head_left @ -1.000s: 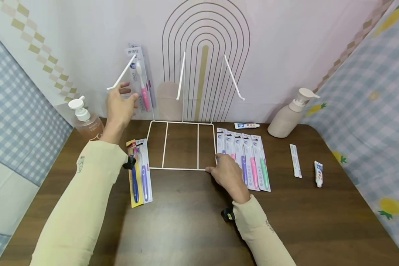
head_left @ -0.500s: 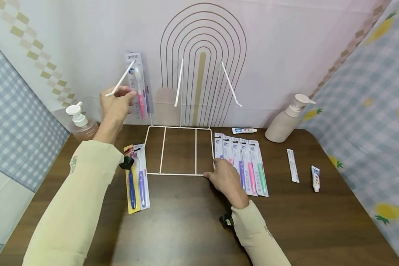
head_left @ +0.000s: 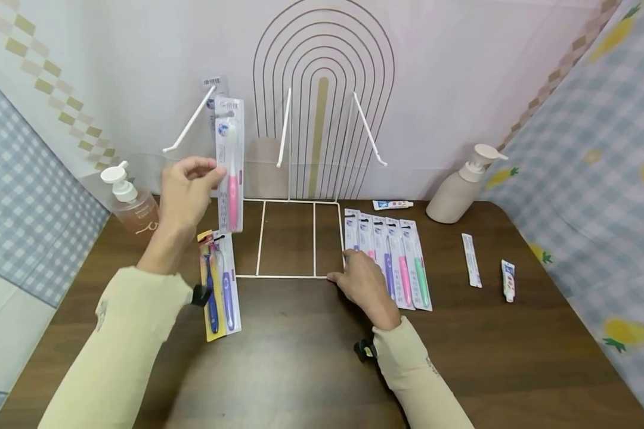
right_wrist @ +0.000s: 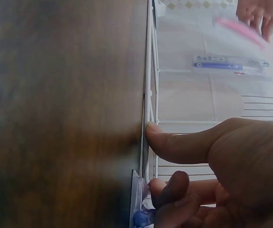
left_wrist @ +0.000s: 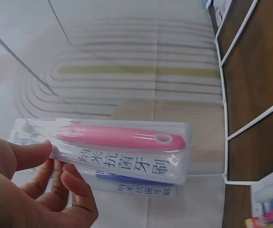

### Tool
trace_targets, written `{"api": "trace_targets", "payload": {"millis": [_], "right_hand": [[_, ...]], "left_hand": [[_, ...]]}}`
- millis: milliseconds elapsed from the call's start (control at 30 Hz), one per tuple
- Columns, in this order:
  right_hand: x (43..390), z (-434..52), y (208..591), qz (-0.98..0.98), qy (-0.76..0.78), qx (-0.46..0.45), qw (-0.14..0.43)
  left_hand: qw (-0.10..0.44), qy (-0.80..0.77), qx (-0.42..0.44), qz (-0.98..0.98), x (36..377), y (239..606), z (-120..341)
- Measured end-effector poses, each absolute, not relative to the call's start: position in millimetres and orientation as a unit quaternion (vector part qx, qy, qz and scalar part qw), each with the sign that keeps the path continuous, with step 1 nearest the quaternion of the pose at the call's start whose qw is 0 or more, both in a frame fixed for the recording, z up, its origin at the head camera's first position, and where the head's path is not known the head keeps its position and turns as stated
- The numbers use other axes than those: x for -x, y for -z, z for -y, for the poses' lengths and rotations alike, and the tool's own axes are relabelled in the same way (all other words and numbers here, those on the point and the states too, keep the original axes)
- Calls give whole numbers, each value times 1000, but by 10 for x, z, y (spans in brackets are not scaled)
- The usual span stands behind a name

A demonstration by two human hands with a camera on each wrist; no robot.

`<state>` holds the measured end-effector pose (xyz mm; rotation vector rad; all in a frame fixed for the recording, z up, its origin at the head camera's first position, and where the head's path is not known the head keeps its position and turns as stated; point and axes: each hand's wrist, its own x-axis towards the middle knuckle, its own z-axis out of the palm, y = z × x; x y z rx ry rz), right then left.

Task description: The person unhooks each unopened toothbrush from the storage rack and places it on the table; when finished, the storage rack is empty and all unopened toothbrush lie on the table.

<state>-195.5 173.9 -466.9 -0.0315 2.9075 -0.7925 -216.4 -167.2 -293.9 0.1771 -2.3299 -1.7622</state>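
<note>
My left hand pinches a packaged pink toothbrush between thumb and fingers. Its blister pack is upright, to the right of the left hook of the white wire rack. Behind it a packaged purple toothbrush hangs at that hook, partly covered. At the rack base's front right corner, my right hand grips the wire, its thumb on the front bar and fingers curled by the side bar. Those fingers are close to the nearest of several packaged toothbrushes laid in a row and hide part of it.
Two more packaged toothbrushes lie left of the rack. A clear pump bottle stands at the left, a beige one at back right. Toothpaste tubes and a thin white packet lie to the right. Two other hooks jut forward.
The pink toothbrush's pack, hanging on the left hook before, is now off it in my left hand, lower and nearer. My right hand stays at the rack's corner.
</note>
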Motion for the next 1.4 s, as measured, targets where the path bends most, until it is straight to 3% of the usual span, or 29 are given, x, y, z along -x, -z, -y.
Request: {"api": "trace_targets", "payload": {"millis": [267,467,900,1167,1400], "right_hand": [[1978,-1720,4683,-963,262,7,65],[1991,-1723,4675,-964,257,9,62],[1983,-1735,4649,-964,251,9,83],[1998,-1787,4641,-964,251,5,83],[1989,-1756,4641,-963,251,6,94]], "left_hand": [[58,581,-114,804,1511,3377,1835],[38,554,-175,813,1255,3667,2039],[-18,506,-169,845,1197,3822,2269],[-84,498,-152,850,1243,3869,2350],[-93,484,-163,855,1234,3944,2419]]}}
